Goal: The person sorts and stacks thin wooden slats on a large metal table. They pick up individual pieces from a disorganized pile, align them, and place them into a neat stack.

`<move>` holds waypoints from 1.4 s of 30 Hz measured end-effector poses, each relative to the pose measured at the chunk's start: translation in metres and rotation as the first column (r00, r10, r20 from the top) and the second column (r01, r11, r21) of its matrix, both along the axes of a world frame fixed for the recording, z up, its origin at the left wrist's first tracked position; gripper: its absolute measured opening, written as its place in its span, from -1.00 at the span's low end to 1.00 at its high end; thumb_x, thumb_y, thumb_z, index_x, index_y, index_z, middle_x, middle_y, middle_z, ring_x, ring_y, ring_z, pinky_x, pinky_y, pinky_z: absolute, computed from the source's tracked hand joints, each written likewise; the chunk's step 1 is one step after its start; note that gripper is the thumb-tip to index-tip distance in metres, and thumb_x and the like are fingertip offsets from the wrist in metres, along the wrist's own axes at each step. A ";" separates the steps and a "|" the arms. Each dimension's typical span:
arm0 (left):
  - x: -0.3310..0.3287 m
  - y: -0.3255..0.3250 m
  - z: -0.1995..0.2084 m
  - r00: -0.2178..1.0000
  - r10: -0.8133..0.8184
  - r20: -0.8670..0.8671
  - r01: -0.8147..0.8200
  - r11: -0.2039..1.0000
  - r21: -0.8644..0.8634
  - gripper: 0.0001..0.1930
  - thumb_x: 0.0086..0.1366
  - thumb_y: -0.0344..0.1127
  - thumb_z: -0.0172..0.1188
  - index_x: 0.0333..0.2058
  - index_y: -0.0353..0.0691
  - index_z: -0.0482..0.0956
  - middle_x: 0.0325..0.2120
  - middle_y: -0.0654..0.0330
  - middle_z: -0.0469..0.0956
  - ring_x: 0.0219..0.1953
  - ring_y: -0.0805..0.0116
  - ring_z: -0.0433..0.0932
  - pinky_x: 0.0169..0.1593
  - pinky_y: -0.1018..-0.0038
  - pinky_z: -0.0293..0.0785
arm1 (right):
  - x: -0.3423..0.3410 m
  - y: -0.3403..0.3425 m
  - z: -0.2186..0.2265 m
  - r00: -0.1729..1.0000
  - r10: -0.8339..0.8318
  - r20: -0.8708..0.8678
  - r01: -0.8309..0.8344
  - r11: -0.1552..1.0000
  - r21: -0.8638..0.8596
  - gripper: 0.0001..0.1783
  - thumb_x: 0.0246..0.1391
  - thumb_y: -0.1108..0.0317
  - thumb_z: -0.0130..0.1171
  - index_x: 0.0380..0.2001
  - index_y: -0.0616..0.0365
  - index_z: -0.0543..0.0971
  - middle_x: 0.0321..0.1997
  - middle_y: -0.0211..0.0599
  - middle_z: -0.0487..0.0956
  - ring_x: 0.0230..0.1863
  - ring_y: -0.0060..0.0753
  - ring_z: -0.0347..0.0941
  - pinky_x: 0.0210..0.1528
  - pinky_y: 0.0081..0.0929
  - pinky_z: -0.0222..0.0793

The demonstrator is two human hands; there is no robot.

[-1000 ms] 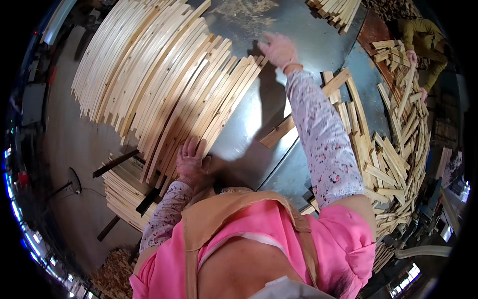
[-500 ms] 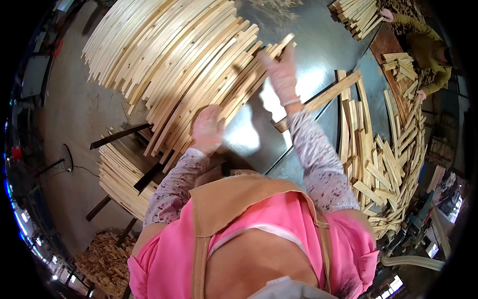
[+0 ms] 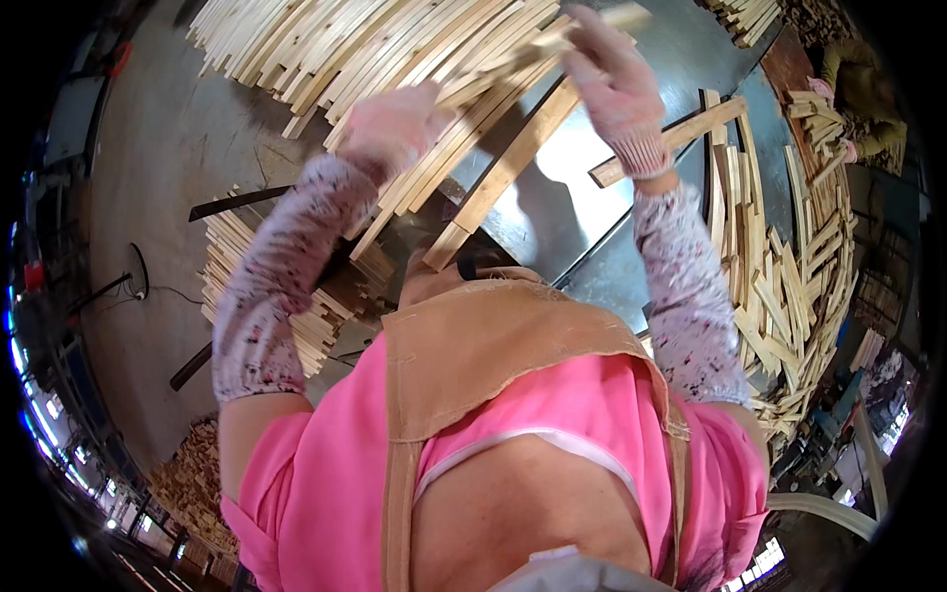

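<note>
Both my hands wear pale pinkish gloves. Between them, over a spread of long wooden strips (image 3: 345, 44), is a motion-blurred wooden strip (image 3: 513, 61). My right hand (image 3: 619, 99) is closed around its far part, the end jutting out past the fingers. At the strip's near end is my left hand (image 3: 397, 126), fingers curled about it, partly smeared and hidden by the hand's back. One separate wooden strip (image 3: 518, 156) lies on the metal table (image 3: 552, 212) below my right hand, pointing toward my apron.
A single plank (image 3: 681, 138) lies slanted beyond my right wrist. Piled wood pieces (image 3: 789, 286) fill the right side, where another person (image 3: 868, 99) handles pieces. More strips (image 3: 232, 252) are stacked low at left, beside a dark metal bar (image 3: 237, 202).
Both hands have risen away from me, the left one most, lifting a strip above the others. One strip now lies apart on the table, nearer my apron. The view has shifted slightly.
</note>
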State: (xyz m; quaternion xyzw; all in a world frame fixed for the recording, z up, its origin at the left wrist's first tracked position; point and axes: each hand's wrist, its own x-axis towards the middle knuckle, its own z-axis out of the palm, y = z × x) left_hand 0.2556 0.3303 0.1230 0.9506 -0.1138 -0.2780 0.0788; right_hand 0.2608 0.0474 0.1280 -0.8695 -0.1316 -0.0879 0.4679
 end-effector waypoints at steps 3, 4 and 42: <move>-0.026 0.018 -0.073 0.982 0.011 0.189 -0.050 0.977 0.205 -0.31 0.47 0.06 0.23 0.44 -0.15 0.40 0.46 -0.04 0.39 0.44 -0.04 0.44 0.48 0.16 0.37 | -0.035 -0.045 -0.138 0.804 -0.490 -0.338 0.434 0.871 -0.231 -0.24 0.37 -0.17 0.17 0.41 0.13 0.45 0.04 0.02 0.74 0.13 0.14 0.68 0.21 -0.03 0.55; -0.036 0.032 -0.088 0.979 0.064 0.192 -0.096 0.982 0.165 -0.28 0.47 0.04 0.23 0.50 -0.07 0.30 0.52 -0.04 0.28 0.50 0.00 0.33 0.50 0.17 0.34 | -0.047 -0.029 -0.145 0.732 -0.521 -0.439 0.384 0.847 -0.366 -0.22 0.31 -0.24 0.19 0.30 0.19 0.44 0.04 0.16 0.71 0.15 0.22 0.66 0.22 0.03 0.52; -0.169 0.136 -0.100 0.911 0.307 0.276 -0.273 0.950 -0.154 -0.59 0.31 0.07 0.42 -0.10 -0.15 0.73 -0.06 0.09 0.73 -0.02 -0.05 0.69 0.09 0.01 0.56 | -0.032 0.059 -0.190 0.698 -0.554 -0.454 0.424 0.831 -0.360 0.07 0.21 -0.36 0.25 0.48 0.28 0.31 0.35 0.41 0.50 0.31 0.41 0.52 0.38 0.04 0.44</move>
